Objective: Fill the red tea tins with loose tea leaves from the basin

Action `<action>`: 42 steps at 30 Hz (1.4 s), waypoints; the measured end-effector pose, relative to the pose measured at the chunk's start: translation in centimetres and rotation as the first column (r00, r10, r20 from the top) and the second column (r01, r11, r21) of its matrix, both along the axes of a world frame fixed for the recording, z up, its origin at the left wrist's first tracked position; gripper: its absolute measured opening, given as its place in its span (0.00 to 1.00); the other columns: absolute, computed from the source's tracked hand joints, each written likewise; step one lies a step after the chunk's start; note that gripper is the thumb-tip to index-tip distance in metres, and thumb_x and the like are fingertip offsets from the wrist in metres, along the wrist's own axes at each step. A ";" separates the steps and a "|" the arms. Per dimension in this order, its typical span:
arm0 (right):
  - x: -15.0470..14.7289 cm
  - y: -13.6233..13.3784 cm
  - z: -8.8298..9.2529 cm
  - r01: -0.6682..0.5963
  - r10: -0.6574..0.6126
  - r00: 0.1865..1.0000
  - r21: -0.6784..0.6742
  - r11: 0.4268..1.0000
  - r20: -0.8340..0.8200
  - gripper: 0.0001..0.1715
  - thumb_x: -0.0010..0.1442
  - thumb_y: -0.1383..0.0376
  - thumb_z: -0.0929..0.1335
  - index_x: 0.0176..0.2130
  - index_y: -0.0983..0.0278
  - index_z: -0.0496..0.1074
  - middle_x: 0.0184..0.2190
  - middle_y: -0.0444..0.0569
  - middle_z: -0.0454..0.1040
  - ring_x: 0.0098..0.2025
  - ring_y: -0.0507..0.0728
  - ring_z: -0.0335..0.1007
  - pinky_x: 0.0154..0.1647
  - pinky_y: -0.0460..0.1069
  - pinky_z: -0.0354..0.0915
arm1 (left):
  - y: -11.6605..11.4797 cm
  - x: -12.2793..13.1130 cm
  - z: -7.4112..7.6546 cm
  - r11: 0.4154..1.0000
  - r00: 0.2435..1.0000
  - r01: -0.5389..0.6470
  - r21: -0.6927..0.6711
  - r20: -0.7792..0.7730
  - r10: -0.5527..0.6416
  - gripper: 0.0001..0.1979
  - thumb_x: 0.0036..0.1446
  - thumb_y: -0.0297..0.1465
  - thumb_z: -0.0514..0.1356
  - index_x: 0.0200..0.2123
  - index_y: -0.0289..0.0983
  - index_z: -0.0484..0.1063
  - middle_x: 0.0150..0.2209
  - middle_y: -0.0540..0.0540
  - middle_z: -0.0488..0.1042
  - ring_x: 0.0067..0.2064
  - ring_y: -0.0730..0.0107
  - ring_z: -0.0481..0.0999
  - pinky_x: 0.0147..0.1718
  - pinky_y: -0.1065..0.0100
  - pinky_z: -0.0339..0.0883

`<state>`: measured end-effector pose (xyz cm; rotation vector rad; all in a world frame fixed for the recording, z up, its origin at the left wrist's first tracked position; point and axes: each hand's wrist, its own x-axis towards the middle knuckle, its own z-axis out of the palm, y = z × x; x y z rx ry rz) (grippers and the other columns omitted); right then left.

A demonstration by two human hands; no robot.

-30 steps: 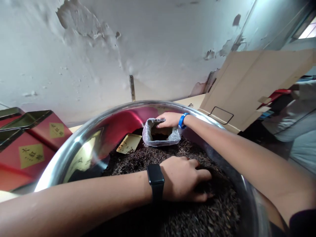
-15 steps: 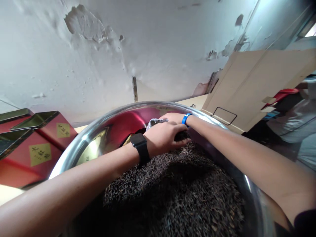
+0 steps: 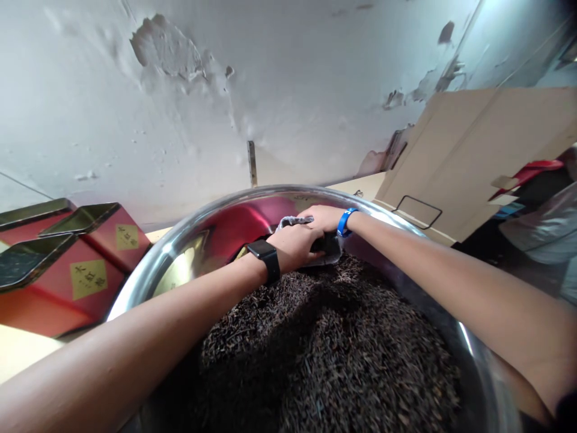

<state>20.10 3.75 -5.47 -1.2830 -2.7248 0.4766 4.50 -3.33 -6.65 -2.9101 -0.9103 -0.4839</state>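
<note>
A large shiny metal bowl (image 3: 211, 210) holds a deep heap of dark, dry, twisted leaves that look like loose tea (image 3: 360, 337). At the bowl's far side is a clear plastic bag (image 3: 332, 257), its crinkled edge showing beside and below my hands. My left hand (image 3: 295, 245), wearing a black watch, is curled at the bag's mouth, thumb low and fingers partly hidden. Just behind it, my right hand (image 3: 322, 218), with a blue wristband, grips the bag from its far side; its fingertips are mostly out of sight. Dark leaves seem to lie between the hands.
Several open red tins (image 3: 101, 273) with yellow labels stand left of the bowl. Behind rises a peeling wall (image 3: 180, 120). A large cardboard sheet (image 3: 487, 144) leans at the right, with a thin black wire frame (image 3: 417, 211) before it. Part of another person (image 3: 545, 222) shows at the right edge.
My left hand has gone from cupping dark leaves to lying at the bag's mouth, and more of the clear plastic shows. My right hand stays by the bag. The view has shifted slightly.
</note>
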 end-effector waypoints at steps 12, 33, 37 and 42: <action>-0.1 -0.4 0.1 0.007 -0.008 0.999 -0.037 0.999 -0.039 0.16 0.50 0.57 0.65 0.35 0.65 0.72 0.35 0.50 0.75 0.35 0.55 0.67 0.33 0.47 0.59 | -0.1 -0.3 0.3 1.000 1.000 -0.010 -0.022 0.012 0.010 0.15 0.52 0.33 0.57 0.44 0.40 0.69 0.41 0.44 0.72 0.41 0.63 0.70 0.38 0.64 0.63; -0.1 -0.2 0.0 0.001 -0.002 1.000 -0.033 0.999 -0.031 0.16 0.52 0.55 0.64 0.35 0.64 0.72 0.35 0.49 0.75 0.35 0.55 0.67 0.33 0.47 0.58 | 0.0 -0.5 0.5 0.997 0.999 0.050 -0.057 -0.016 -0.051 0.15 0.55 0.28 0.52 0.45 0.39 0.69 0.42 0.44 0.71 0.40 0.66 0.70 0.38 0.65 0.62; -0.1 -0.1 0.0 0.026 -0.026 1.000 -0.022 0.999 -0.013 0.14 0.52 0.58 0.65 0.35 0.64 0.72 0.34 0.48 0.75 0.35 0.55 0.67 0.33 0.48 0.58 | 0.1 -0.6 0.5 0.995 0.997 0.077 -0.056 -0.026 -0.079 0.14 0.54 0.27 0.51 0.44 0.39 0.69 0.41 0.45 0.72 0.41 0.66 0.70 0.39 0.66 0.62; -0.2 -0.2 0.0 0.030 -0.030 0.999 0.005 1.000 -0.009 0.14 0.52 0.59 0.65 0.36 0.64 0.72 0.37 0.49 0.75 0.37 0.56 0.67 0.36 0.48 0.58 | 0.2 -0.7 0.3 0.993 0.995 0.102 -0.054 -0.019 -0.103 0.14 0.54 0.28 0.52 0.44 0.39 0.69 0.43 0.46 0.72 0.42 0.66 0.69 0.40 0.67 0.62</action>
